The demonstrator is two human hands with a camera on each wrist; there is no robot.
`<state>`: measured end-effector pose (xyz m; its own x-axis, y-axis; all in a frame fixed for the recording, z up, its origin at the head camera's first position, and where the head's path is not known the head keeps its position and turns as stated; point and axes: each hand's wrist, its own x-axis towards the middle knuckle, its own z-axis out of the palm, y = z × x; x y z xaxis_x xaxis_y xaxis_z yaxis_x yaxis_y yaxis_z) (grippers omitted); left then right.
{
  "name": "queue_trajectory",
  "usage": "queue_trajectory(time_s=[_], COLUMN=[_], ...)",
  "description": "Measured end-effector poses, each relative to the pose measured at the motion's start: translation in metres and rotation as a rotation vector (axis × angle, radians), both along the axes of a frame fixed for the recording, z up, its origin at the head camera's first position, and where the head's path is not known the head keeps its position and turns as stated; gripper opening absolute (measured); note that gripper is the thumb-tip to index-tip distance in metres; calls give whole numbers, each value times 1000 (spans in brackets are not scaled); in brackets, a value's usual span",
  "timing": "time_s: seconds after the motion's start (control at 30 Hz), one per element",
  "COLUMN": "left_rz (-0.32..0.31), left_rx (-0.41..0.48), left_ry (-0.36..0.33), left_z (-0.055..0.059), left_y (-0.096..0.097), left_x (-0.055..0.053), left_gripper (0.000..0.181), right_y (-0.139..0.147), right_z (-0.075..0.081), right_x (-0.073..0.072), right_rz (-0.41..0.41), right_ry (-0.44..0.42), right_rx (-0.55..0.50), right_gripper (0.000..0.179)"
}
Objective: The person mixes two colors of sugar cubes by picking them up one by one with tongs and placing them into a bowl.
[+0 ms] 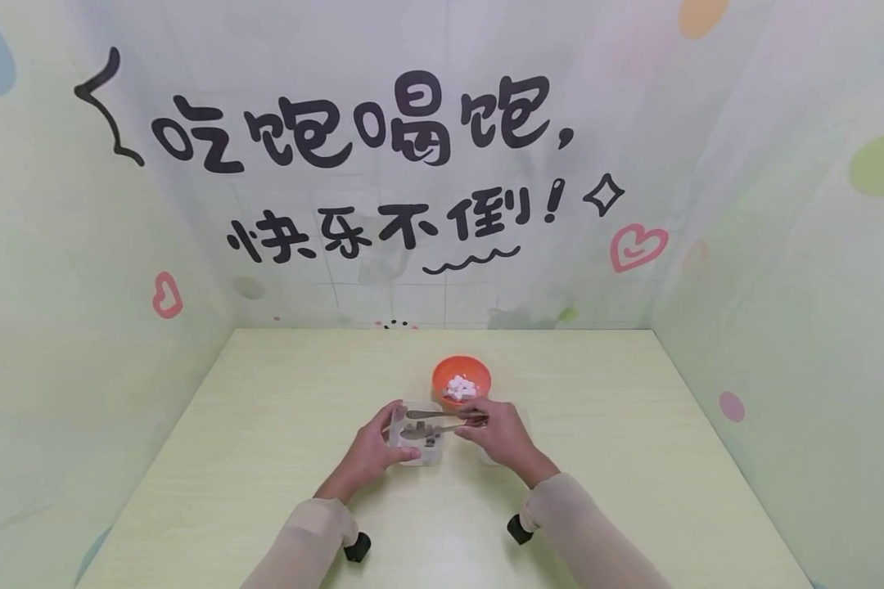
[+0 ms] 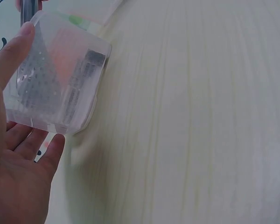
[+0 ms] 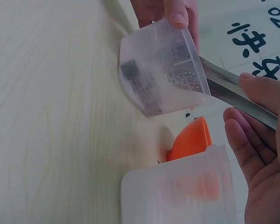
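My left hand (image 1: 368,454) grips a clear plastic box (image 1: 425,463) by its side, thumb at the front and fingers behind. Dark cube-like pieces (image 1: 430,440) lie inside it. In the left wrist view the box (image 2: 79,119) shows cloudy walls. My right hand (image 1: 507,433) holds metal tongs (image 1: 451,415), whose ends reach into the box. The right wrist view shows the tongs (image 3: 240,95) pinched between thumb and fingers; their tips are blurred behind the wall, so whether they hold a piece cannot be told.
Behind the hands stands an orange bowl (image 1: 457,365) with small white pieces (image 1: 460,387) in it. A second translucent box (image 3: 177,200) is beneath my right hand, mostly hidden in the head view. Printed walls enclose the pale wooden table (image 1: 265,409).
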<state>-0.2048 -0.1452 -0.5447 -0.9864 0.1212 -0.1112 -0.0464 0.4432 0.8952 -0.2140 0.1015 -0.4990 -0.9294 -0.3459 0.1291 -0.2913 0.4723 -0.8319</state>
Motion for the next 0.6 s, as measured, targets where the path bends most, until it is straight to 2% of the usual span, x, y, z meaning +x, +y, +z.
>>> queue_trajectory(time_s=[0.37,0.6], left_rz=[-7,-23], left_rx=[-4,19], left_ry=[6,37], left_z=[1,-2], left_y=[0,-2], left_x=[0,0], left_gripper=[98,98], right_y=[-11,-15], right_z=[6,7], right_x=[-2,-1], right_rz=[-11,-7], right_ry=[-45,-21], right_rx=[93,108], right_gripper=[30,28])
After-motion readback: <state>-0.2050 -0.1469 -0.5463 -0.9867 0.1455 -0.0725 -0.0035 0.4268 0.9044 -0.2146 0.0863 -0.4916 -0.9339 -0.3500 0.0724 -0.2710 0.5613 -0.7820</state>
